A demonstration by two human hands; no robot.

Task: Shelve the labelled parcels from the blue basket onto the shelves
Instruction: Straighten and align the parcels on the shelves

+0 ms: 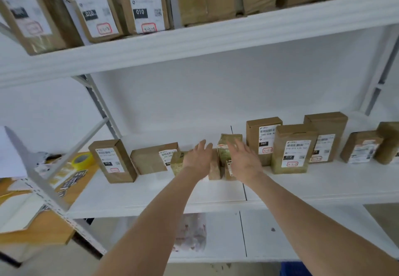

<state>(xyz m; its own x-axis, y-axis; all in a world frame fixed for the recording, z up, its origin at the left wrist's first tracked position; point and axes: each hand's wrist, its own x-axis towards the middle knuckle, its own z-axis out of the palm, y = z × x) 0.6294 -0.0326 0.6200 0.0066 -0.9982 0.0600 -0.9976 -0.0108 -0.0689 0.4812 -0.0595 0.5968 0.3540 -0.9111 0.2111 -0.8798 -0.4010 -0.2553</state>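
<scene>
Two hands framed the taped parcel [229,146], a small upright packet, and every place here is told from it. Nearest the camera, well below the parcel and to its right, a corner of the blue basket [294,269] showed at the frame's edge; its contents were out of view. A lower shelf [269,232] lay beneath.

The left hand [199,157] hovered just left of the parcel, over a few low packets [214,168]. The right hand [245,160] was just in front of the parcel and to its right. Both hands had straight, spread fingers and gripped nothing, though whether either palm touched cardboard could not be told. The parcel itself stood on the middle shelf [151,191], already out of the basket.

Further left of it stood a labelled box [112,161]; close on its right was a row of taller boxes [263,137]. Above it, the upper shelf [216,38] carried more parcels.

The likely trouble lay in the crowding. The parcel looked narrow for its height, and the low packets pressed close around it. A careless wrist or a sideways push could tip it onto them or against the taller boxes, hiding its label.
</scene>
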